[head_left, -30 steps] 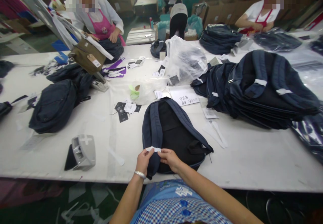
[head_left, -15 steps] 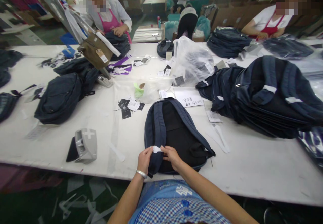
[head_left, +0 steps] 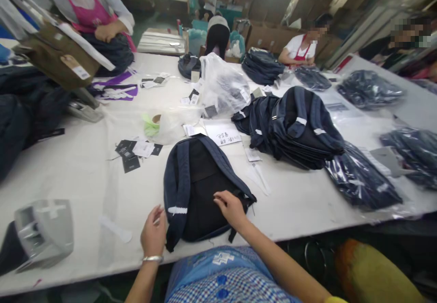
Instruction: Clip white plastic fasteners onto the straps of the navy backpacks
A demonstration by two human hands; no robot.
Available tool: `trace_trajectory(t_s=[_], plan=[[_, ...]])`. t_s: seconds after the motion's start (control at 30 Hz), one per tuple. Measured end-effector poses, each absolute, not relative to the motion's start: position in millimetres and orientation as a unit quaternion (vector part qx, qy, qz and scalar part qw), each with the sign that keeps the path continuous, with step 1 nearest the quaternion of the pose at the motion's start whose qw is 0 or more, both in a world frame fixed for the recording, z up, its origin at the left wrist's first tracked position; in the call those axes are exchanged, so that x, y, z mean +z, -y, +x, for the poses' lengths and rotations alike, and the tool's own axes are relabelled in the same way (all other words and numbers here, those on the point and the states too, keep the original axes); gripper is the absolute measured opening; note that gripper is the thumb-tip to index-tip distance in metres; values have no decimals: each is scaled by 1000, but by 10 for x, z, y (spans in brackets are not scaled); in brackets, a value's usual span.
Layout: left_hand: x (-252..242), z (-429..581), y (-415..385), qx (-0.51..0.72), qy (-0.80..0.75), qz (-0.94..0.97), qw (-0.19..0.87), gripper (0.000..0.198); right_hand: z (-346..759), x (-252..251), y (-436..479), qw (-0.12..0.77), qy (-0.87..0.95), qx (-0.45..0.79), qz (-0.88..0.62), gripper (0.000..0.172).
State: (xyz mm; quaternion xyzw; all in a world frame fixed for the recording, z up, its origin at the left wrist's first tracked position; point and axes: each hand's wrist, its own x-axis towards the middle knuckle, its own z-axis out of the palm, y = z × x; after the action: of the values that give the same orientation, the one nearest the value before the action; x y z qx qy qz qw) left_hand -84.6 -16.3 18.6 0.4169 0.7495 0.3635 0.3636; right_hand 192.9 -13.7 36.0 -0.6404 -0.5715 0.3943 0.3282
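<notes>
A dark navy backpack [head_left: 201, 180] lies back-up on the white table [head_left: 85, 175] in front of me. A white strip [head_left: 177, 210] is wrapped round its left shoulder strap. My left hand [head_left: 153, 234] hovers just left of that strap with fingers loosely spread and nothing in it. My right hand [head_left: 231, 208] rests open on the backpack's black back panel, fingers flat.
A stack of navy backpacks [head_left: 293, 130] sits to the right, bagged ones [head_left: 362, 180] beyond it. A grey tape dispenser [head_left: 44, 232] stands at the near left. Loose tags [head_left: 136, 150], a clear plastic bag [head_left: 221, 84] and a paper sheet [head_left: 223, 133] lie behind. Other people work across the table.
Both hands have let go of the white strip, which now stays wrapped on the strap. My right hand moved onto the back panel. The view has swung to the right.
</notes>
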Motion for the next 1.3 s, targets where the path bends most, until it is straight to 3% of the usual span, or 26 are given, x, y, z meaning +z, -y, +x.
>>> trace_trajectory(t_s=[0.1, 0.23, 0.33, 0.5, 0.6, 0.83, 1.13, 1.3], plan=[[382, -544, 170, 365, -723, 474, 345, 37, 2632, 352, 154, 307, 537, 269, -739, 32], [552, 226, 168, 310, -564, 445, 623, 38, 3208, 158, 73, 150, 484, 367, -780, 42], [578, 665, 170, 264, -489, 468, 687, 37, 3393, 217, -46, 115, 485, 431, -752, 39], [624, 914, 187, 283, -526, 461, 656, 37, 3580, 906, -347, 213, 423, 682, -557, 38], [744, 1056, 180, 319, -543, 421, 652, 37, 3603, 1359, -607, 277, 387, 755, -450, 35], [1271, 1538, -10, 448, -513, 432, 591, 35, 3351, 1865, -1107, 388, 405, 759, -332, 29], [1609, 1946, -595, 487, -521, 500, 491, 37, 3054, 1979, -1414, 417, 389, 740, -356, 12], [1617, 1873, -784, 516, -540, 491, 448, 41, 3005, 1970, -1683, 386, 397, 758, -344, 10]])
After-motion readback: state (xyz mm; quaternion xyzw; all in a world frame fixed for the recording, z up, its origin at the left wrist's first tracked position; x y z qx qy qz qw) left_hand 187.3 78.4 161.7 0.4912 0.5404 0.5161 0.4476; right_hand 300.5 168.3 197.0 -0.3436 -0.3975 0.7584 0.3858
